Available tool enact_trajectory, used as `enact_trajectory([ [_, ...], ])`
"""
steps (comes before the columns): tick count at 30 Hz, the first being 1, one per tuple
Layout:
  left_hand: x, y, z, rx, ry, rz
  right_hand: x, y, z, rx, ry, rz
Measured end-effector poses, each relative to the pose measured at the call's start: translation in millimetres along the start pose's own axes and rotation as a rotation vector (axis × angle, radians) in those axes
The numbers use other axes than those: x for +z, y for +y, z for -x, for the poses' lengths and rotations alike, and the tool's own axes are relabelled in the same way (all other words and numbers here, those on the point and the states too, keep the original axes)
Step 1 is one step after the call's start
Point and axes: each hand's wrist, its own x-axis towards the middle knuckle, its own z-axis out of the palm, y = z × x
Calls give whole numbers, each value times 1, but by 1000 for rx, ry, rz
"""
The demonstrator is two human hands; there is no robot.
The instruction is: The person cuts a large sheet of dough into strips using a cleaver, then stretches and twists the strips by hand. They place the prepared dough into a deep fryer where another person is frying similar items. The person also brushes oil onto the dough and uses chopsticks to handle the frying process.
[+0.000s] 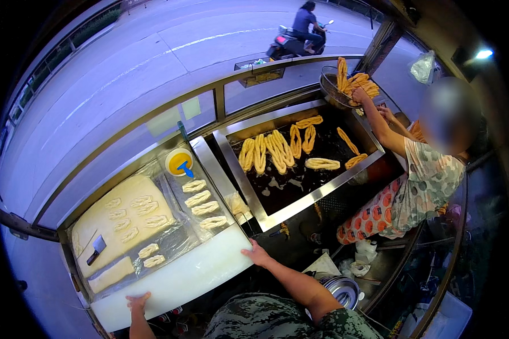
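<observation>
My left hand (138, 301) rests on the front part of a white cutting board (182, 275), fingers spread. At the board's right corner lies my right hand (258, 253), its thumb and a finger apart on the edge. Behind the board spreads a flat sheet of dough (140, 190) with several twisted dough pieces on it. A cleaver (96, 250) lies across the dough's left part. Near it is a cut strip of dough (112, 273), beside two twisted pieces (150, 255). Several more twisted pieces (204, 207) form a column on the right, below a bowl of yellow liquid (178, 160) with a blue-handled brush (185, 168).
A fryer of dark oil (275, 195) holds several floating dough sticks (278, 150). Beyond it, a co-worker (432, 178) reaches to a wire basket (337, 87) of fried sticks (364, 84). Glass panels edge the stall. A rider on a scooter (299, 44) is on the road.
</observation>
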Motion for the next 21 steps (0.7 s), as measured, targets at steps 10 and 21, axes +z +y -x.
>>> enact_trajectory([
  [10,-3,3,11,30,-18,-26,-5,-2,2,17,-37,-38],
  [21,3,8,4,26,-30,40,8,32,-17,-25,-2,-57],
])
